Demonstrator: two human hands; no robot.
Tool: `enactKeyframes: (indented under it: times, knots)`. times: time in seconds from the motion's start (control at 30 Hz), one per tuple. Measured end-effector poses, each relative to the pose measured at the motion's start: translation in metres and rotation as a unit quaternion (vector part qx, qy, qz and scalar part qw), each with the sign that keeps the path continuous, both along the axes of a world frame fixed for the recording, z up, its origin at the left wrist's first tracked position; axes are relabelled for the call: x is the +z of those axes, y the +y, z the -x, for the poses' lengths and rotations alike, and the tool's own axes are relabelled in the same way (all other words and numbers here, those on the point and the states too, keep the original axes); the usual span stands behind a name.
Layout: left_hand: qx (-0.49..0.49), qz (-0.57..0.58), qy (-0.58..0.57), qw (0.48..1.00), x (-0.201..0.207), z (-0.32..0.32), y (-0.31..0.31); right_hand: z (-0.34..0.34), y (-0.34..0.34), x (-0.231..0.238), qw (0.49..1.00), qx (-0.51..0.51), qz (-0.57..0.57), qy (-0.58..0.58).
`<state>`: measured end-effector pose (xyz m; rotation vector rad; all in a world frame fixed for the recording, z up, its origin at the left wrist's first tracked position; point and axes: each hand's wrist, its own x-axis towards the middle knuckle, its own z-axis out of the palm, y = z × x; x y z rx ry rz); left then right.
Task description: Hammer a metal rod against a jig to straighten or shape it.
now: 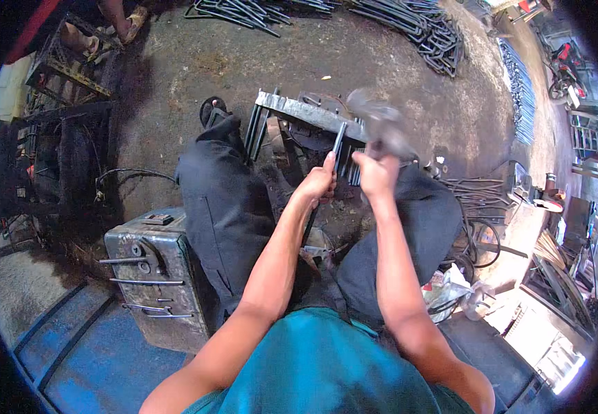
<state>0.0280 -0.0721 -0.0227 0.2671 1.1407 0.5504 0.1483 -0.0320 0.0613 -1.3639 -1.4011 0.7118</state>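
Left hand: we have the left hand (320, 183) wrapped round a steel rod (340, 140), thumb near the visible upper stretch
Right hand: we have the right hand (380, 172) clenched on the handle of what looks like a hammer (385, 124), just beside the rod
Rod position: it slants away from us between our knees, its far end overlapping the near edge of the pale metal bar (302, 110)
Steadying the rod: we do well, in our judgement, to seat that end firmly on the bar and grip tightly, so a blow does not jar or roll it
Hammer work: we should strike squarely, with the left fingers well back from the landing spot and our knees clear of the path
Hammer head: blur smears it, so we cannot make out its face or exact angle
Rod contact: we cannot tell whether the far end touches the bar or hovers above it
Rod's near end: our left hand and the dark clutter below conceal where it stops
Lower floor: our trousers (223, 186) hide part of the floor beneath us
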Motion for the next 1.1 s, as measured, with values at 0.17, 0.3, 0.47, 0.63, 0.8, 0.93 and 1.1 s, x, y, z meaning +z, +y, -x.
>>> enactKeyframes:
  times: [0.17,0.3,0.47,0.63,0.8,0.93,1.1]
  knots:
    - [0.015,-0.018,0.052,0.998,-0.002,-0.001,-0.006,-0.013,0.007,-0.021,0.957,-0.027,0.26,-0.122]
    - [0.006,-0.01,0.029,1.0,0.003,-0.001,0.002,-0.009,0.009,0.037,0.976,-0.018,0.2,-0.088]
    - [-0.006,-0.002,0.043,0.999,0.005,-0.003,-0.001,-0.006,0.004,0.105,0.966,0.062,0.144,0.207]
    - [-0.009,0.006,0.052,0.999,0.002,-0.002,-0.002,-0.012,0.012,0.083,0.979,0.077,0.075,0.176]
    - [-0.027,-0.012,0.079,0.996,-0.005,-0.003,-0.004,-0.003,0.008,-0.004,0.919,-0.032,0.259,-0.295]
    - [-0.063,-0.1,0.239,0.964,-0.015,-0.004,-0.007,-0.004,0.004,-0.017,0.945,-0.029,0.238,-0.221]
    - [-0.06,-0.077,0.221,0.97,-0.023,-0.003,-0.003,0.011,0.012,0.04,0.974,-0.026,0.22,-0.052]
